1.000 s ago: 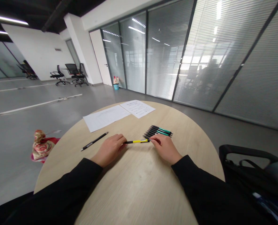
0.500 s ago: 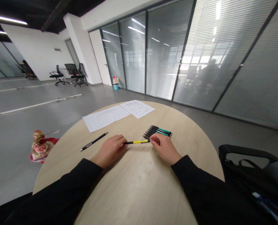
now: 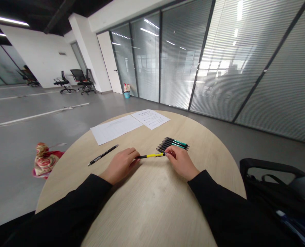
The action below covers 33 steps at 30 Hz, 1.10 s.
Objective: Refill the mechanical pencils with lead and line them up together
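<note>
A yellow and black pen (image 3: 151,155) lies crosswise between my two hands, just above or on the tabletop; I cannot tell which. Its dark end is pinched in the fingers of my left hand (image 3: 124,164). At the other end, the fingertips of my right hand (image 3: 180,160) close on the silver tip. A row of several black and green pens (image 3: 173,143) lies just beyond my right hand, partly covered by it. To the left of my left hand rests a single black pen (image 3: 102,155) with a silvery band, set at a slant.
Two printed sheets, a left paper (image 3: 118,128) and a right paper (image 3: 152,119), lie at the far side of the round wooden table (image 3: 152,212). A black chair (image 3: 270,166) stands close by on the right. A patterned red bag (image 3: 46,161) is on the floor at left.
Both hands keep their hold at nearly the same place. The yellow pen has turned slightly, its clip now showing a little apart below the barrel.
</note>
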### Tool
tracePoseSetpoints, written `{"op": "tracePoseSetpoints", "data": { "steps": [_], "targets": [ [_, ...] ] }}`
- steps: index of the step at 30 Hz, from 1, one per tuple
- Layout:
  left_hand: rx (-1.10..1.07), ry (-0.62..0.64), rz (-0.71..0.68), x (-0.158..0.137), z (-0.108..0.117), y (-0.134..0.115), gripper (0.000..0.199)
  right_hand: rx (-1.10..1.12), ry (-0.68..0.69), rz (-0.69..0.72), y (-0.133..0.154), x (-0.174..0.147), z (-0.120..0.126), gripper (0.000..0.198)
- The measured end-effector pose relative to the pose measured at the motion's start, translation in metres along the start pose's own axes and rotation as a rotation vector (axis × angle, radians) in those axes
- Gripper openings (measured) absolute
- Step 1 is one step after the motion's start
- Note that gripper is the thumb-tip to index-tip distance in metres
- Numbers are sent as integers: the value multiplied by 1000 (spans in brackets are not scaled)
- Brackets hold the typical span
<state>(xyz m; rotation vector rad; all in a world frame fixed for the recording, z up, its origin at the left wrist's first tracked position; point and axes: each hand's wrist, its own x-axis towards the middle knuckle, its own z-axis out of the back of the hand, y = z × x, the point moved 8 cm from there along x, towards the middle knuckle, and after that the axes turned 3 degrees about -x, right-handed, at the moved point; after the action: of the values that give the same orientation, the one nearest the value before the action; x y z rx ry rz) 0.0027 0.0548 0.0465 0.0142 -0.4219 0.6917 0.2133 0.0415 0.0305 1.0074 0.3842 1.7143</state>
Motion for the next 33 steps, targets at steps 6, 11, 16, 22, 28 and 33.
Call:
{"op": "tracePoseSetpoints", "data": {
  "steps": [6,11,16,22,28,33],
  "targets": [
    [-10,-20,18,0,1,1,19,6,-2,-2,0,0,0,9],
    [8,-9,17,-1,-1,3,19,0,-3,-13,-1,0,0,9],
    [-6,12,11,-2,-3,3,19,-3,4,-13,-2,0,-1,10],
    [-30,13,8,-1,-2,1,17,-13,18,-17,0,0,0,11],
    [-51,0,4,-1,0,0,16,0,17,-23,-3,0,-1,11],
    [-47,7,-1,-1,-2,1,15,-10,23,-9,-2,0,-1,12]
  ]
}}
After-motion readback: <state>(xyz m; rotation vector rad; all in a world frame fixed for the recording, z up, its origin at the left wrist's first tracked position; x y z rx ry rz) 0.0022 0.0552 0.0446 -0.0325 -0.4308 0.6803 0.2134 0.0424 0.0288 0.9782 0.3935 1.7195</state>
